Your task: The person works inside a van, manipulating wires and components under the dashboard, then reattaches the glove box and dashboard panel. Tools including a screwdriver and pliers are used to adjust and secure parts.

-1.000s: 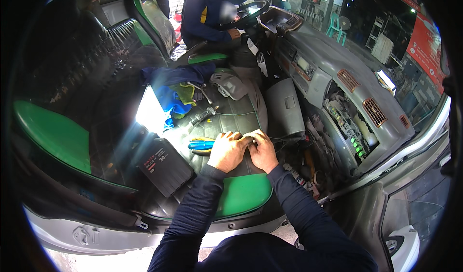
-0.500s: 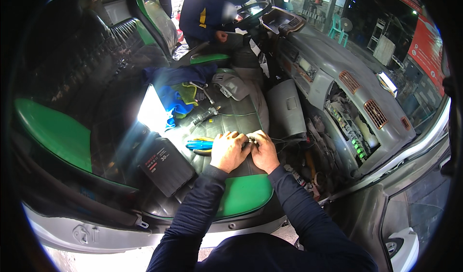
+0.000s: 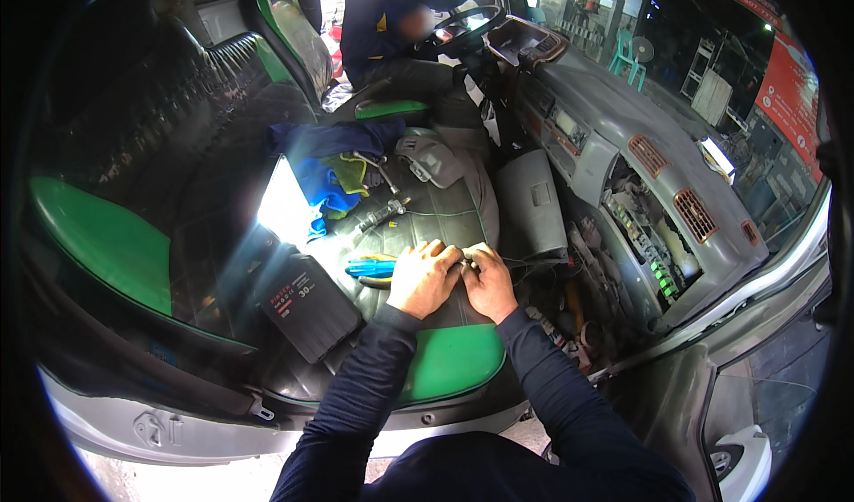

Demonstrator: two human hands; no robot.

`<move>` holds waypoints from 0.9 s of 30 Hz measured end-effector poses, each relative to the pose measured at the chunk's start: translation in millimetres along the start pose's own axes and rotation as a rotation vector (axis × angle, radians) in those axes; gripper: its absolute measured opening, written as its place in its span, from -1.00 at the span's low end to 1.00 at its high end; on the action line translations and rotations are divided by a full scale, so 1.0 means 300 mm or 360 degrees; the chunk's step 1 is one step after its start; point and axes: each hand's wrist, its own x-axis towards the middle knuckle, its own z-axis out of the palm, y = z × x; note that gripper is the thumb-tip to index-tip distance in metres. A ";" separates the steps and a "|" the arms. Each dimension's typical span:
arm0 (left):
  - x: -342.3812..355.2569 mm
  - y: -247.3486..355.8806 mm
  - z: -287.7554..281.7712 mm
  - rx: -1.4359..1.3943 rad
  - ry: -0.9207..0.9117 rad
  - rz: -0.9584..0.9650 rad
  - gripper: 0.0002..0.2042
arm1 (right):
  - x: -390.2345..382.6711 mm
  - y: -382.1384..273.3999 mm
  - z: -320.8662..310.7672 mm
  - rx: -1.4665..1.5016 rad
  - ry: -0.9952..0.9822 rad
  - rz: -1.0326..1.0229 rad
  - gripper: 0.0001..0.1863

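left grip (image 3: 424, 280): kinda curled, knuckles up | right grip (image 3: 488, 282): curled too, just beside it | forearms (image 3: 363, 386): angled in, from where I'm standing

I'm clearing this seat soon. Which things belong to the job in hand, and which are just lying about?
Likely the job: small held part, wires, lamp, blue-handled tool.

Likely lying about: blue cloth, green cloth, black case.

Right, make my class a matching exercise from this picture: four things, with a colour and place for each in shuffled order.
1. handle
2. box
3. vents
4. chair

A. turquoise, beyond the dashboard
B. black, on the seat
C. blue, beside the left hand
D. brown, set in the dashboard

Pairs: 1-C; 2-B; 3-D; 4-A
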 end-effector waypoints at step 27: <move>0.002 0.002 0.021 -0.0118 -0.0010 -0.0105 -0.86 | 0.008 -0.014 -0.010 0.0006 -0.0003 -0.0031 -0.80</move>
